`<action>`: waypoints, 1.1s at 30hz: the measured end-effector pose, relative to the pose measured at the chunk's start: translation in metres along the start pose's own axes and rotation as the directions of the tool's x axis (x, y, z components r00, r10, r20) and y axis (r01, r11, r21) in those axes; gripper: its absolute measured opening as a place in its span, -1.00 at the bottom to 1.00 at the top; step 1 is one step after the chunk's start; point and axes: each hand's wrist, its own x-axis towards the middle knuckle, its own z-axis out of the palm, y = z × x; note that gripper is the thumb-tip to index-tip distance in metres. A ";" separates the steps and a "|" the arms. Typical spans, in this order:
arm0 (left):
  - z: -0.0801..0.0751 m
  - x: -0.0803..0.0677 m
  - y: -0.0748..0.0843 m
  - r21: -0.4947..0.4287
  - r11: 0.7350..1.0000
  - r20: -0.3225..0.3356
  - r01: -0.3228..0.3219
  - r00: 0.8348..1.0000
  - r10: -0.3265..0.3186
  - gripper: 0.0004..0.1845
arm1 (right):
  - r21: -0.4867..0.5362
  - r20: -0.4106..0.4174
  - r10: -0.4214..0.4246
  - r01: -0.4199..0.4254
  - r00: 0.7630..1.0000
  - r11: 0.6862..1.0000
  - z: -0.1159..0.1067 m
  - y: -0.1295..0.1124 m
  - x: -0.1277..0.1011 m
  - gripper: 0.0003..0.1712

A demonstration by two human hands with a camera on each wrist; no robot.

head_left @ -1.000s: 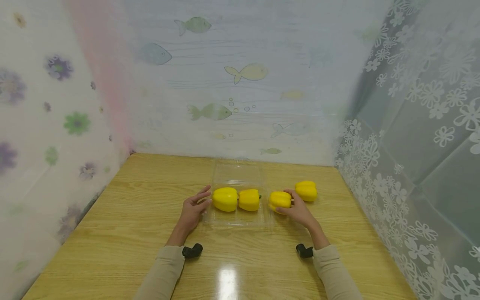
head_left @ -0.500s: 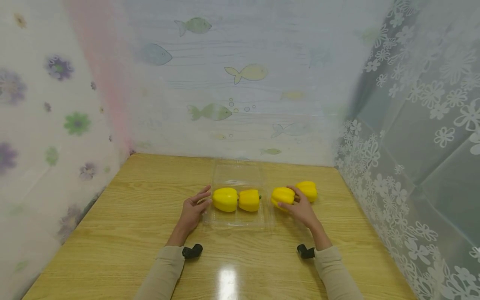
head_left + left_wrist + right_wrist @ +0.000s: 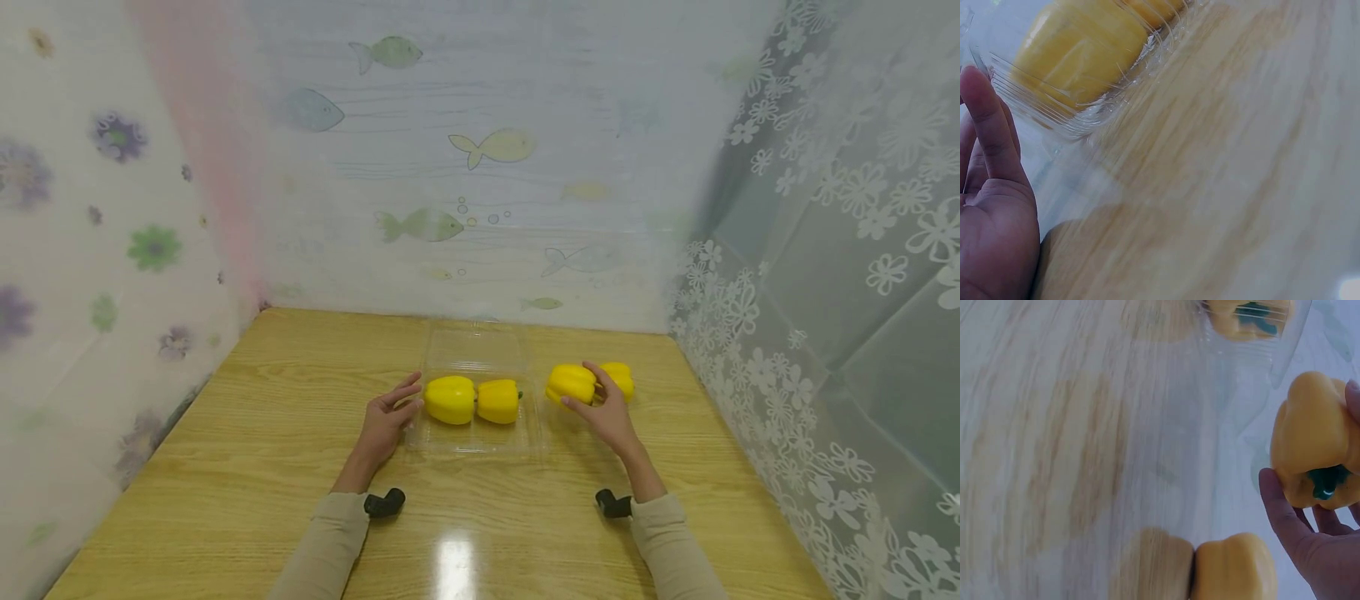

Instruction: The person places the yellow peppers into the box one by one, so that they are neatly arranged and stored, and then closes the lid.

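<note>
My right hand [image 3: 611, 417] grips a yellow bell pepper [image 3: 570, 385], right of the clear plastic clamshell box [image 3: 450, 440]. In the right wrist view, thumb and fingers curl round this pepper [image 3: 1313, 428], its green stem facing the wrist. Another yellow pepper [image 3: 619, 381] lies just behind that hand, partly hidden by it. Inside the box, a larger yellow pepper [image 3: 450, 399] and a smaller one [image 3: 498, 401] lie side by side. At the box's left wall is my left hand [image 3: 386, 425], its fingers extended; the left wrist view shows the fingers [image 3: 991, 125] beside the ribbed plastic.
The box's clear lid [image 3: 476, 346] is laid back towards the fish-patterned curtain [image 3: 480, 267]. Everything stands on a wooden table [image 3: 300, 358], with a floral curtain [image 3: 157, 333] at the left and a lace-like one [image 3: 810, 433] at the right. A black camera mount sits on each wrist.
My right hand has moved the gripped pepper away from me and slightly to the right, closer to the loose pepper. My left hand and the box have stayed in place.
</note>
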 end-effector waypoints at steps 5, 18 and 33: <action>0.000 0.000 -0.001 0.005 1.000 0.000 -0.002 1.000 0.002 -0.53 | 0.005 0.016 -0.021 0.021 1.000 1.000 0.002 0.006 0.003 -0.07; -0.001 0.001 -0.001 -0.006 1.000 -0.001 0.008 1.000 -0.008 -0.52 | 0.039 0.053 -0.069 0.067 0.996 0.997 0.011 0.008 0.009 -0.08; -0.001 0.001 -0.001 -0.003 1.000 0.005 0.005 1.000 -0.005 -0.52 | 0.152 0.151 -0.098 0.075 0.984 0.986 0.039 -0.009 0.006 -0.10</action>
